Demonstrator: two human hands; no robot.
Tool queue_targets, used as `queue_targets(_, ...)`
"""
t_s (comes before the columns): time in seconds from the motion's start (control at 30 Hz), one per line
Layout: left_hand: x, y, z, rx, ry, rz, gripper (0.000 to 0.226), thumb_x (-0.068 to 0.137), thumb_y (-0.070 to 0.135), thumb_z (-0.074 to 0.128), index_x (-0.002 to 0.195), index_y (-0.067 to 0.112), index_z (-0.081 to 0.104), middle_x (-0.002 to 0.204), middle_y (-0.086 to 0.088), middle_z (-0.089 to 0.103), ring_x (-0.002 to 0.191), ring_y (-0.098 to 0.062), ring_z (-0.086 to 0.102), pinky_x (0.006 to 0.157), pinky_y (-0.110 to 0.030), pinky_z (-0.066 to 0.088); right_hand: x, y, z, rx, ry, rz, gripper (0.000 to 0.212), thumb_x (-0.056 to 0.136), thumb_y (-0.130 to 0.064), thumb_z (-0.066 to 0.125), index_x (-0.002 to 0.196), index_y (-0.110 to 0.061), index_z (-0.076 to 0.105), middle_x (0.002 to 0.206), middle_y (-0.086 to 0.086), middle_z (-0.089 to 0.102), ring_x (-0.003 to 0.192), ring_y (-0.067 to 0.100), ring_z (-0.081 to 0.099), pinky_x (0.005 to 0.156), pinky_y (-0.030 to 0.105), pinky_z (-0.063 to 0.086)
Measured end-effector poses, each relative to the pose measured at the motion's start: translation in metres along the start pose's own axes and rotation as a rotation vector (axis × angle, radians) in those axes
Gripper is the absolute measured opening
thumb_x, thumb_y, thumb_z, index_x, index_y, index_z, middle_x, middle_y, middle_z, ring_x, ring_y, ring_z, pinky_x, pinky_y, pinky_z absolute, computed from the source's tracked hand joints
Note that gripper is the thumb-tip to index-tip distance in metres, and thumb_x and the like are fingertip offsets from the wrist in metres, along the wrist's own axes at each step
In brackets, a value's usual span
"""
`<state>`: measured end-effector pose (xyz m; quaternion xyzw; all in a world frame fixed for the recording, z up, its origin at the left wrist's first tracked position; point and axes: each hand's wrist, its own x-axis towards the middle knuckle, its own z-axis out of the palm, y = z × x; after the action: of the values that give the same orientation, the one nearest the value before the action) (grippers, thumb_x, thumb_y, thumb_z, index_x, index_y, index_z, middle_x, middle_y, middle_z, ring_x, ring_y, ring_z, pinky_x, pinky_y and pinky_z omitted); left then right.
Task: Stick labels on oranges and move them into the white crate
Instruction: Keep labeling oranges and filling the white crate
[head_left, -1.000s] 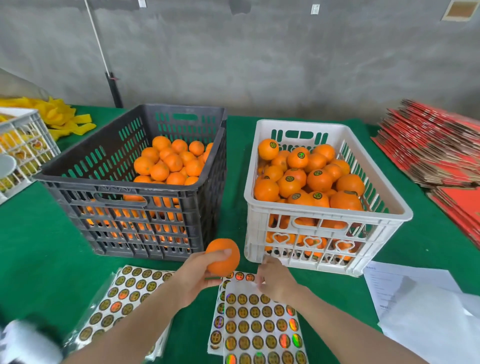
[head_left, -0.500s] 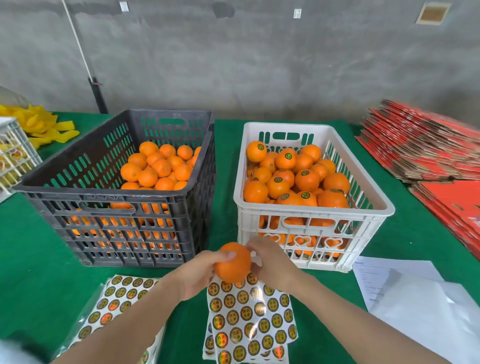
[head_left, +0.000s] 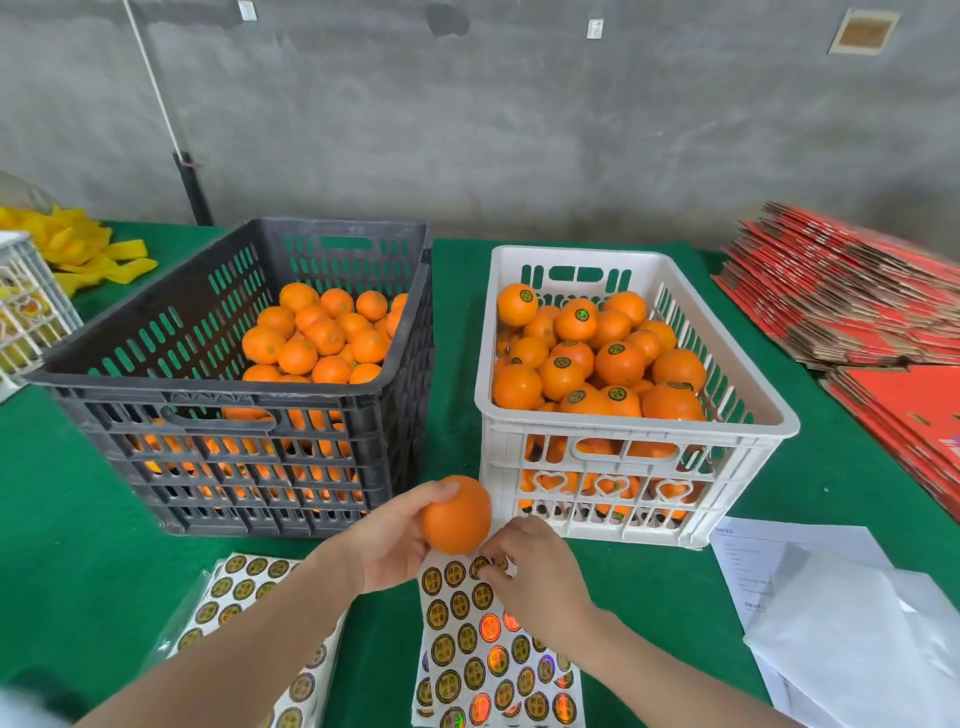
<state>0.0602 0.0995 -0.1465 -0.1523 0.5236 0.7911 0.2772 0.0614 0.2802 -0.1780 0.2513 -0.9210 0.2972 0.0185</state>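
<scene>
My left hand (head_left: 387, 543) grips an orange (head_left: 457, 514) just above the table, in front of the gap between the two crates. Right below it my right hand (head_left: 530, 569) pinches a round label at the top edge of a sticker sheet (head_left: 488, 654). The white crate (head_left: 636, 423) at right holds several labelled oranges. The black crate (head_left: 156, 410) at left holds several plain oranges (head_left: 322, 338).
A second sticker sheet (head_left: 234, 597) lies under my left forearm. White papers (head_left: 841, 613) lie at right on the green table (head_left: 67, 545). Red flat cartons (head_left: 852, 301) are stacked far right. Yellow bags (head_left: 88, 249) and a white basket (head_left: 26, 312) sit far left.
My right hand has come off the orange and dropped to the sticker sheet's top edge. My left hand still holds the orange in nearly the same place.
</scene>
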Motion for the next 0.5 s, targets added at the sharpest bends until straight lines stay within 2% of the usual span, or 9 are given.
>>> queue_targets(0.13,0.004,-0.001,-0.004,0.042,-0.036,-0.047,0.104,0.035,0.042,0.092,0.126,0.014,0.050,0.108,-0.021,0.070,0.091,-0.036,0.069,0.069,-0.040,0.058,0.002,-0.002,0.000,0.084,-0.022,0.037,0.011,0.084,-0.022,0.065,0.091,-0.017,0.072,0.093,-0.006,0.061,0.082,0.002,0.044,0.077,0.013,0.036)
queue_targets(0.23,0.009,-0.001,-0.007,0.057,-0.015,-0.075,0.089,0.048,0.044,0.084,0.125,0.013,0.050,0.106,-0.020,0.071,0.090,-0.034,0.070,0.069,-0.039,0.058,-0.002,-0.004,-0.001,0.149,-0.009,0.022,0.003,0.081,-0.014,0.068,0.082,-0.012,0.070,0.086,-0.006,0.063,0.075,0.000,0.048,0.074,0.016,0.043)
queue_targets(0.3,0.012,-0.001,-0.010,0.081,0.005,-0.103,0.079,0.058,0.045,0.077,0.124,0.012,0.051,0.105,-0.018,0.071,0.091,-0.033,0.070,0.070,-0.037,0.057,-0.006,-0.005,-0.001,0.196,0.003,-0.018,0.004,0.080,-0.008,0.069,0.076,-0.009,0.069,0.077,-0.014,0.058,0.069,-0.009,0.046,0.070,0.011,0.039)
queue_targets(0.37,0.015,-0.001,-0.012,0.122,0.015,-0.135,0.073,0.063,0.045,0.071,0.123,0.010,0.052,0.107,-0.017,0.071,0.094,-0.031,0.069,0.074,-0.037,0.056,-0.010,-0.004,-0.004,0.257,0.010,-0.007,0.008,0.081,-0.004,0.067,0.076,-0.010,0.068,0.071,-0.021,0.053,0.066,-0.009,0.048,0.065,0.006,0.037)
queue_targets(0.43,0.014,-0.001,-0.011,0.258,0.040,-0.137,0.070,0.063,0.047,0.070,0.122,0.012,0.055,0.116,-0.014,0.067,0.104,-0.027,0.064,0.088,-0.037,0.051,-0.010,-0.002,-0.010,0.336,0.012,0.088,0.013,0.085,-0.005,0.064,0.076,-0.014,0.065,0.070,-0.011,0.057,0.068,0.000,0.052,0.064,0.012,0.043)
queue_targets(0.5,0.011,0.000,-0.009,0.433,0.067,-0.089,0.063,0.062,0.048,0.074,0.115,0.018,0.060,0.122,-0.005,0.063,0.113,-0.020,0.054,0.097,-0.032,0.035,-0.006,0.000,-0.020,0.430,0.019,0.208,0.017,0.087,-0.007,0.062,0.073,-0.016,0.061,0.074,0.008,0.061,0.071,0.014,0.054,0.068,0.021,0.045)
